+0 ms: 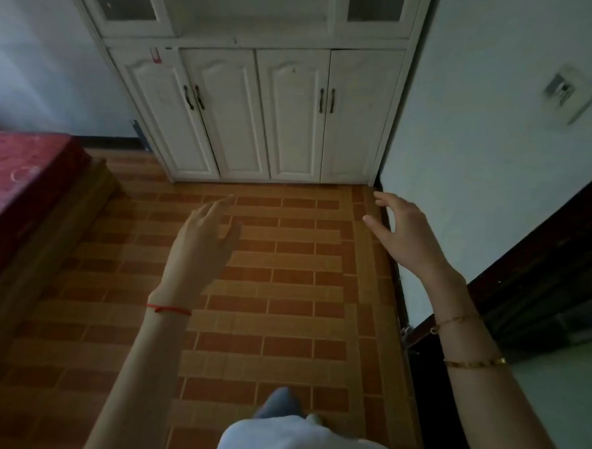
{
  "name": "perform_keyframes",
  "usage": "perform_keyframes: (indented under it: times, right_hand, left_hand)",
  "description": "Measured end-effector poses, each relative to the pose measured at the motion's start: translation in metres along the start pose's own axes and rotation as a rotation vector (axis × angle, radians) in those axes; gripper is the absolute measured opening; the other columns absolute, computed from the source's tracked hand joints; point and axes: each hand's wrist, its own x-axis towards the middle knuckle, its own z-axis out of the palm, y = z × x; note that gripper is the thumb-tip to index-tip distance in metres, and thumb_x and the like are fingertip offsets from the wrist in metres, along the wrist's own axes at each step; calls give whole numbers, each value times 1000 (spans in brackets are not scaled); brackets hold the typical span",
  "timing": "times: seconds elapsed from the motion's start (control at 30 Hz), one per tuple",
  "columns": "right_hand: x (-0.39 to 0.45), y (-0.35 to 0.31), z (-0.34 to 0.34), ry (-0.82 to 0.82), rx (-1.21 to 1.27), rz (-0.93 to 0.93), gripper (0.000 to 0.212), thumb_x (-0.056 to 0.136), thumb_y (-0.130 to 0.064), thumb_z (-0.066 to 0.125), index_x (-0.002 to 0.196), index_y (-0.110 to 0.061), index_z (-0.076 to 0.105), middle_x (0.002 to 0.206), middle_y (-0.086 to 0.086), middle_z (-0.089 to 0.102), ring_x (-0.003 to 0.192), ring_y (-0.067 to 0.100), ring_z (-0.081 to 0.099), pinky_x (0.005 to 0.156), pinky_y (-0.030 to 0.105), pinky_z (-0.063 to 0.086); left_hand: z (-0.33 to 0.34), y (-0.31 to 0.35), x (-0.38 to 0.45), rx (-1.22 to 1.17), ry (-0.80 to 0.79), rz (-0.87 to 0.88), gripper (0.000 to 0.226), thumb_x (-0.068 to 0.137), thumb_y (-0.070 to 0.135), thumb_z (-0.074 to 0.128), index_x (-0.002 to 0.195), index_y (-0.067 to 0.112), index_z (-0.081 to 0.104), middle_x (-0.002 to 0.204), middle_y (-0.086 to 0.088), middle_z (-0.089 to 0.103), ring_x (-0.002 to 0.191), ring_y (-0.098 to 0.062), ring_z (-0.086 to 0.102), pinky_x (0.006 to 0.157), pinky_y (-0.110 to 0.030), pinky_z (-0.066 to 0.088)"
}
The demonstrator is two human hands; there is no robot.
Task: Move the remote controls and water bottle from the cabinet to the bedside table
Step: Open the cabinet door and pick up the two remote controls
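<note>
The left hand [203,233] sits at centre frame with fingers loosely extended and slightly apart, pointing up-frame toward the cabinet [256,112]; it holds nothing. The right hand [402,235], right of centre, has its fingers spread and gently curled, thumb apart from the rest, as if shaped for a grasp, but it too is empty. A red string [168,309] circles the left wrist, and thin gold bracelets [474,362] ring the right forearm.

Both hands hang over bare tiled floor [284,292], well apart from the cabinet, which fills the upper middle of the frame. Its four lower doors are shut, with dark handles [326,101] in two pairs. The glass-fronted upper doors are cut off by the top edge. Between them an open shelf shows only in part.

No remote controls or water bottle can be seen anywhere; if they are on or in the cabinet, they are out of view or behind the doors. The bedside table is not in frame either; only the corner of a red-covered bed [22,179] shows at the left edge.

Judging from this, the task looks hardly started: nothing is carried, nothing is delivered. What seems left is to reach the cabinet, find the items, and carry all of them over.
</note>
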Motion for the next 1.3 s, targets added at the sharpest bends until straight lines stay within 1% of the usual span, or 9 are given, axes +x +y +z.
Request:
perform_keyframes:
  times: [0.1, 0.3, 0.43, 0.57, 0.83, 0.97, 1.13, 1.23, 1.3]
  right_hand:
    - [2, 8, 4, -2, -13, 11, 53, 94, -40, 54, 142, -22, 40, 138, 1, 52, 129, 18, 45, 99, 26, 33]
    - [20, 22, 22, -43, -2, 34, 53, 94, -43, 53, 141, -23, 41, 138, -1, 52, 128, 17, 47, 100, 29, 37]
    - [51, 27, 38, -71, 16, 42, 53, 94, -42, 54, 141, -24, 41, 138, -2, 52, 129, 16, 46, 101, 29, 37]
    - [106, 32, 53, -73, 19, 61, 52, 94, -42, 54, 141, -23, 42, 138, -2, 52, 129, 15, 45, 103, 31, 37]
    - [247, 24, 75, -62, 13, 75, 53, 94, -41, 54, 142, -22, 41, 139, -1, 52, 129, 16, 46, 102, 28, 34]
    - [301, 23, 87, -47, 7, 95, 53, 94, -41, 54, 142, -21, 41, 139, -1, 51, 129, 16, 44, 101, 26, 32]
    - [350, 31, 98, -59, 28, 138, 54, 94, -42, 53, 142, -22, 41, 140, -1, 50, 130, 15, 44, 102, 25, 32]
    - [383, 40, 109, -69, 30, 150, 54, 94, -41, 54, 142, -21, 41, 140, 0, 50, 129, 15, 45, 102, 25, 32]
    - [408, 48, 115, -72, 37, 157, 54, 94, -40, 54, 142, -19, 42, 140, 1, 50, 129, 17, 45, 103, 27, 34]
  left_hand:
    - [5, -2, 1, 13, 18, -16, 49, 95, 32, 50, 141, 18, 40, 140, -6, 50, 127, -23, 49, 102, -42, 44]
    - [21, -11, 9, 30, 6, -43, 47, 95, 27, 52, 139, 16, 43, 139, -6, 51, 128, -23, 47, 98, -29, 38]
    - [37, -26, 36, 5, -29, -75, 49, 95, 30, 51, 141, 19, 41, 139, -5, 51, 127, -22, 48, 99, -35, 43]
    - [53, -43, 89, 18, -36, -87, 50, 94, 30, 51, 141, 16, 41, 140, -6, 50, 130, -22, 46, 100, -29, 37]
    - [58, -78, 237, 8, -19, -54, 49, 94, 31, 51, 140, 18, 41, 135, -5, 53, 119, -24, 53, 92, -32, 45]
    - [62, -94, 299, 21, -42, -23, 48, 96, 32, 49, 141, 18, 41, 139, -5, 50, 127, -23, 48, 94, -28, 39]
    - [72, -107, 356, -2, -87, -16, 47, 95, 29, 51, 140, 16, 42, 138, -5, 51, 126, -24, 49, 98, -32, 40]
    - [85, -115, 391, -1, -112, -18, 47, 95, 29, 51, 139, 16, 43, 138, -5, 51, 118, -28, 54, 97, -35, 43]
    - [96, -121, 417, 10, -121, -26, 48, 95, 29, 51, 140, 16, 43, 138, -6, 51, 124, -26, 51, 99, -35, 42]
